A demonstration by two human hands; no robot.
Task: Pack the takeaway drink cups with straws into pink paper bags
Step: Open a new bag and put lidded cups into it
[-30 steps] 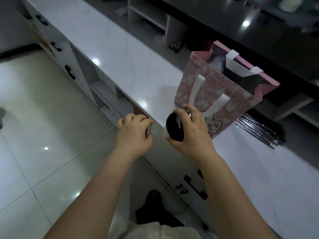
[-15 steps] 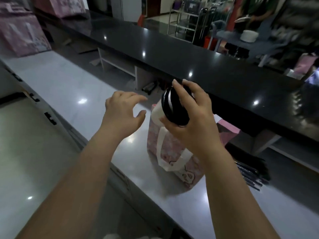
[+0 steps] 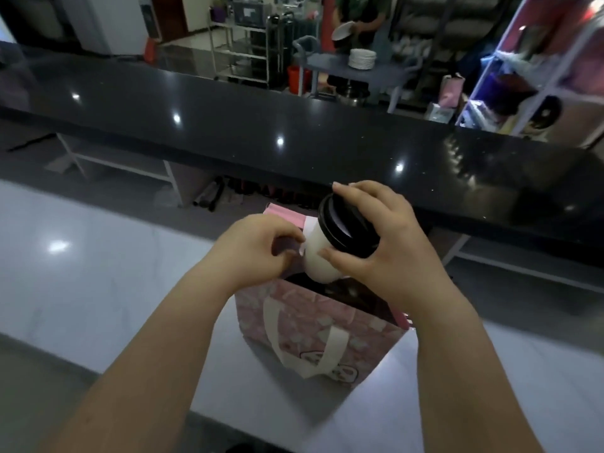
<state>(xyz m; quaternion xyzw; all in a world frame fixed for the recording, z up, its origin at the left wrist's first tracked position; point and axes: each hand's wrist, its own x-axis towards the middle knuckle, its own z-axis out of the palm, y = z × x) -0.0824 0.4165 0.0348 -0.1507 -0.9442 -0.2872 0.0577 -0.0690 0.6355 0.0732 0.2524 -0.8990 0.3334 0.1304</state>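
The right hand [image 3: 385,243] is curling round the cup [image 3: 322,253] at its black lid [image 3: 346,228], tilting it just over the pink paper bag [image 3: 313,328] on the tabletop [image 3: 98,273]. The left hand [image 3: 258,250] is pinching the bag's top edge. The white paper body is looking light and crushable, so gripping the stiffer lid rim is probably safest.

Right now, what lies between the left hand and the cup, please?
In the head view, only the white handle of the pink bag, which the left hand pinches beside the cup.
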